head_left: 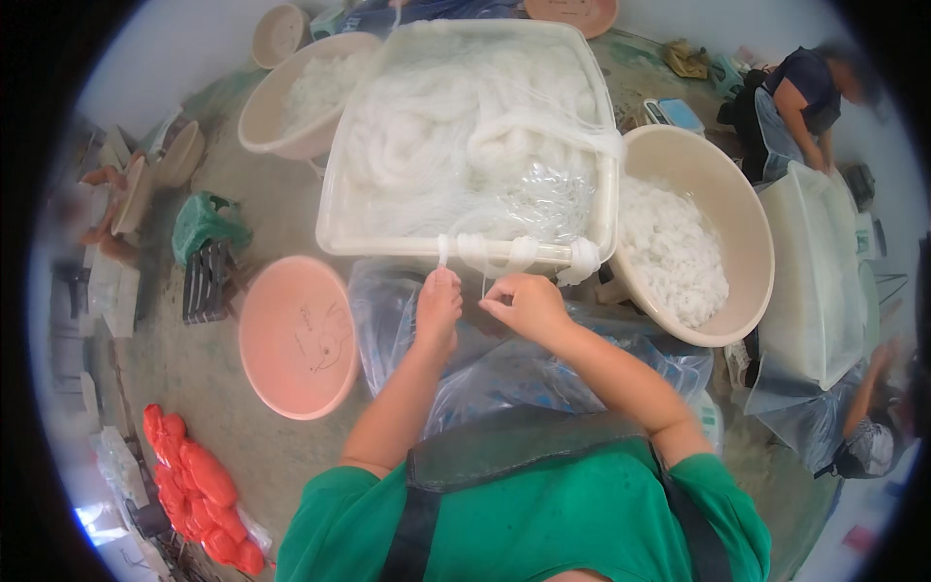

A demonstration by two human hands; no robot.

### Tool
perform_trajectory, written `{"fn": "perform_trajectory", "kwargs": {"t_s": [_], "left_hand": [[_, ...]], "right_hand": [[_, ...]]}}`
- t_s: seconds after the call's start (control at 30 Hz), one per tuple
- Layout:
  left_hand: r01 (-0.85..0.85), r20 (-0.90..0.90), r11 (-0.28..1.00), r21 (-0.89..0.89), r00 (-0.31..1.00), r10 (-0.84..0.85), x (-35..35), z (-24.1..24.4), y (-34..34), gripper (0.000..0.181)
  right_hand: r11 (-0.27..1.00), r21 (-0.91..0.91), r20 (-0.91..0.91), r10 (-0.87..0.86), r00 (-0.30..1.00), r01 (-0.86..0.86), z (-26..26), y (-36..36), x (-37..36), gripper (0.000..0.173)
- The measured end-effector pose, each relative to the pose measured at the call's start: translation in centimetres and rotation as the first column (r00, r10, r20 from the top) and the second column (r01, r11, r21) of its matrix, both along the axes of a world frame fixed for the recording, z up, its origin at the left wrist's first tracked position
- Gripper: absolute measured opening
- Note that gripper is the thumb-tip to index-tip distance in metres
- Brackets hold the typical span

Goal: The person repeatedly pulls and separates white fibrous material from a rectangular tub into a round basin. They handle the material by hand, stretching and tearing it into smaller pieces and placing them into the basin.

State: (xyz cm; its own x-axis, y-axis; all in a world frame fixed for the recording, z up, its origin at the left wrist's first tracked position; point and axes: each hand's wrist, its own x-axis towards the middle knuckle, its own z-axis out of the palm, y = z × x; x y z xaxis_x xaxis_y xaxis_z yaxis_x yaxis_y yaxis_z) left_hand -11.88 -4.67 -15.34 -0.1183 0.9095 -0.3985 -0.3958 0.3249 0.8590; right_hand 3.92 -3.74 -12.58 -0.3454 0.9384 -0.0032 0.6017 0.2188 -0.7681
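A large white plastic tub (331, 196) stands before me, holding liquid and a mass of long white strands (407, 145). Several bundles of the strands hang over its near rim. My left hand (438, 302) is closed around the lower end of the leftmost bundle (443, 249), just below the rim. To its right, my right hand (527, 304) pinches a thin white strand (485, 280) between thumb and fingertips, close under the rim. The two hands are apart. What the strands are made of cannot be told.
Beige basins of white material stand at the right (749, 240) and upper left (254, 120). A pink basin (291, 342), a green stool (207, 225) and red bags (196, 487) are at left. A co-worker (800, 102) bends over another tub (814, 291); another person (869, 436) is lower right.
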Motion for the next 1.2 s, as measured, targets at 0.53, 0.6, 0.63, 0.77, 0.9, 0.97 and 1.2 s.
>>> {"fn": "perform_trajectory", "kwargs": {"t_s": [0.53, 0.6, 0.63, 0.77, 0.9, 0.97, 1.2], "left_hand": [[0.26, 0.124, 0.96, 0.101, 0.954, -0.272, 5.0, 11.8, 7.1, 0.043], [0.318, 0.156, 0.948, 0.031, 0.935, -0.319, 7.7, 13.0, 7.9, 0.043], [0.274, 0.197, 0.961, -0.017, 0.944, -0.266, 8.4, 13.2, 8.7, 0.041], [0.241, 0.332, 0.957, -0.163, 0.927, -0.177, 9.4, 14.3, 10.6, 0.028], [0.442, 0.445, 0.897, -0.025, 0.808, -0.386, 8.3, 13.6, 11.5, 0.02], [0.418, 0.325, 0.906, 0.069, 0.849, -0.416, 8.4, 14.5, 11.5, 0.021], [0.867, -0.803, 0.326, 0.377, 0.481, -0.352, 9.5, 21.5, 10.0, 0.025]], "right_hand": [[0.971, 0.128, -0.293, -0.156, 0.943, 0.2, 16.6, 13.4, 11.4, 0.019], [0.991, 0.127, -0.092, -0.026, 0.995, 0.038, 13.9, 10.4, 8.9, 0.016], [0.97, 0.241, 0.009, -0.031, 0.999, 0.028, 12.5, 9.0, 8.1, 0.015], [0.973, 0.232, 0.135, -0.028, 0.99, -0.004, 9.9, 4.5, 7.2, 0.011], [0.989, 0.12, 0.1, 0.073, 0.992, -0.085, 8.7, 2.9, 8.0, 0.011], [0.982, 0.07, 0.162, 0.161, 0.974, -0.175, 8.0, 2.8, 8.7, 0.013], [0.99, 0.011, -0.115, -0.138, 0.984, 0.14, 10.5, 6.5, 12.5, 0.028]]}}
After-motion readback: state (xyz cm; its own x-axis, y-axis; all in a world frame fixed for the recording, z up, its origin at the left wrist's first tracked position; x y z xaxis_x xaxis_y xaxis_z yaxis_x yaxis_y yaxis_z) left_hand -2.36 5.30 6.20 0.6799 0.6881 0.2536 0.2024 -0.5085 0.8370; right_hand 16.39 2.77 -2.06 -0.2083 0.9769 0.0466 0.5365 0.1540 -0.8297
